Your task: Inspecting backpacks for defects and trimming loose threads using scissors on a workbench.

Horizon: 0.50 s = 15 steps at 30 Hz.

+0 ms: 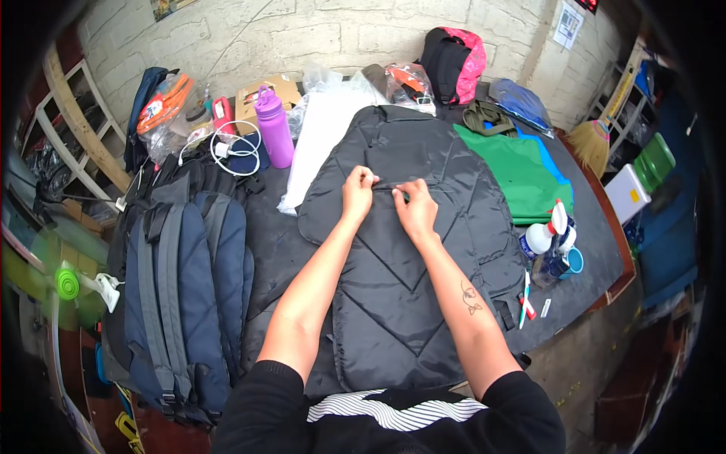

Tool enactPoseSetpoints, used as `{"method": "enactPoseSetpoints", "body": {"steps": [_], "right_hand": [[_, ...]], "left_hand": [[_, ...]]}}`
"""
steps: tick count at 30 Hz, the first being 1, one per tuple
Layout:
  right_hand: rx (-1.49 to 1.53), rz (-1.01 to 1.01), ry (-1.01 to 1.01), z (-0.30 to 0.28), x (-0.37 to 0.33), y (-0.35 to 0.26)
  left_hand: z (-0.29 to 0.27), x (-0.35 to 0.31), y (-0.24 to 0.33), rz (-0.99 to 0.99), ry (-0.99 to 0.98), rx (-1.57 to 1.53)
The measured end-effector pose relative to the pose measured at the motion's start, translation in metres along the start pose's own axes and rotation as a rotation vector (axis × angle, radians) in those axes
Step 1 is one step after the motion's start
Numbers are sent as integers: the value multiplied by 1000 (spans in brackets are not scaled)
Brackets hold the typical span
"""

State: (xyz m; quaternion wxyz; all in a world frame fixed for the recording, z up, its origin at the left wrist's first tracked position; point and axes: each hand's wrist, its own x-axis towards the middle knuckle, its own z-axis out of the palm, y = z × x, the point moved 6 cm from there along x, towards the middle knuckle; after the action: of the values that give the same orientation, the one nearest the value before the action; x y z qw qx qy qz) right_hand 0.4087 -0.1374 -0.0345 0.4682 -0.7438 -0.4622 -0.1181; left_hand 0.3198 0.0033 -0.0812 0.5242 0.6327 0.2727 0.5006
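Note:
A large black quilted fabric piece [393,287] with stitched chevron lines lies spread in front of me, rounded at its far end. My left hand [359,195] rests on its upper middle, fingers closed in a pinch at a crosswise seam. Just to the right, my right hand [415,210] is closed on the same seam, thumb and forefinger together. A short stretch of the seam runs between the two hands. Something small and dark shows in the curl of the right fingers, too small to name.
Navy and grey backpacks [185,295] lie at the left. Behind stand a purple bottle [274,129], a white cable [227,149] and white plastic sheeting [325,129]. Green fabric [510,170], a spray bottle [538,236] and a blue cup [575,260] are on the table [597,272] at right.

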Motion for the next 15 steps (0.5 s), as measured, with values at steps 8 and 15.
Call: {"method": "enactPoseSetpoints", "body": {"steps": [8,15], "right_hand": [[1017,599,71,-84,12,58],[989,482,37,-194,-17,33]], "left_hand": [[71,-19,69,261,-258,221],[119,21,66,681,-184,823]]}}
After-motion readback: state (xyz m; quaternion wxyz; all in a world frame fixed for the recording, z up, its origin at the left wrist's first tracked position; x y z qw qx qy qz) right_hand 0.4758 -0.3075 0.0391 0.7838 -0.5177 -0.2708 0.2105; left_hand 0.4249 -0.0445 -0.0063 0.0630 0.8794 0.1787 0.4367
